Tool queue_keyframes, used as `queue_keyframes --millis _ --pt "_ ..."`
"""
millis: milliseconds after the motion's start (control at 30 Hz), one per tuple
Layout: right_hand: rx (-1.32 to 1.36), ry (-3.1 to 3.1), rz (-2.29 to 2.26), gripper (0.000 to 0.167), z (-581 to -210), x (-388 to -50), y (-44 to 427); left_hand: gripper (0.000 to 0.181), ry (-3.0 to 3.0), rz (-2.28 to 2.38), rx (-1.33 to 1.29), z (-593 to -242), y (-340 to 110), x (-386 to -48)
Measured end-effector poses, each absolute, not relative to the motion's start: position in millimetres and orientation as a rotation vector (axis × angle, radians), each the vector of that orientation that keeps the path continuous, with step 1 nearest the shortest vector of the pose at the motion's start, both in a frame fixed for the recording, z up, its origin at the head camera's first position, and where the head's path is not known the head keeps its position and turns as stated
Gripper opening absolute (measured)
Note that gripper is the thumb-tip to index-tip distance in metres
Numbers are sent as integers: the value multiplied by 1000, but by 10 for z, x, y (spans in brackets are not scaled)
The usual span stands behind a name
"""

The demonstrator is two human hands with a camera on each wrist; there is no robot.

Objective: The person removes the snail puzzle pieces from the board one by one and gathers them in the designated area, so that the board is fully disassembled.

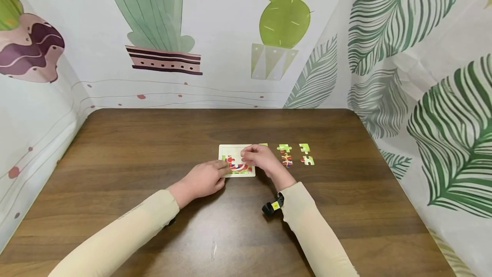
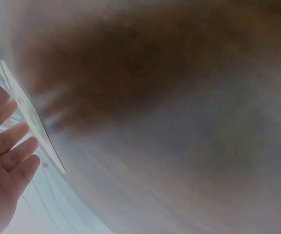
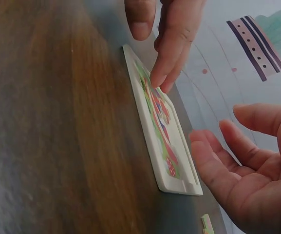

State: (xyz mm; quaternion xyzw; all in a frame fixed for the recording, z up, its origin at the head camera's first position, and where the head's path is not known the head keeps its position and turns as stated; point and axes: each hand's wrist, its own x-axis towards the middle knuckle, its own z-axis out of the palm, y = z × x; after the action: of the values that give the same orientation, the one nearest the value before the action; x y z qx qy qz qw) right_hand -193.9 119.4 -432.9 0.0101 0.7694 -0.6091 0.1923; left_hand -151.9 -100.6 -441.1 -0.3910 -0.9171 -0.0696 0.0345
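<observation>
A cream puzzle tray [image 1: 250, 175] lies flat on the table, with joined red, blue and green pieces [image 3: 158, 114] along its near side. On its left part rests the left hand [image 1: 203, 178], fingers stretched, fingertips at the joined pieces; this hand [image 3: 172, 41] also shows at the top of the right wrist view. The right hand [image 1: 265, 161] is over the tray's right side. In the right wrist view, the right hand [image 3: 257, 165] has bent, relaxed fingers, the thumb apart from them, and no piece visible between. The left wrist view shows the tray [image 2: 38, 126] edge-on beside spread fingers.
Right of the tray lie several loose pieces: a green one [image 1: 284, 148], a red and yellow one [image 1: 286, 160], and two more [image 1: 304, 148] at the far right. One is partly hidden behind the right hand. A patterned cloth [image 1: 223, 54] hangs beyond the brown table [image 1: 153, 140].
</observation>
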Motion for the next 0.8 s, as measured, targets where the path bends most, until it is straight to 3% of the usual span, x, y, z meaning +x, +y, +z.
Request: queue_keyframes --millis 533,800 --pt "58 2115 -1708 32 -4413 -2006 1028 32 -2823 -171 -1273 -4413 -1023 -1480" --pt "75 2104 -1659 31 -4392 -2067 996 40 -2913 -248 -1299 -4397 -1059 -1482"
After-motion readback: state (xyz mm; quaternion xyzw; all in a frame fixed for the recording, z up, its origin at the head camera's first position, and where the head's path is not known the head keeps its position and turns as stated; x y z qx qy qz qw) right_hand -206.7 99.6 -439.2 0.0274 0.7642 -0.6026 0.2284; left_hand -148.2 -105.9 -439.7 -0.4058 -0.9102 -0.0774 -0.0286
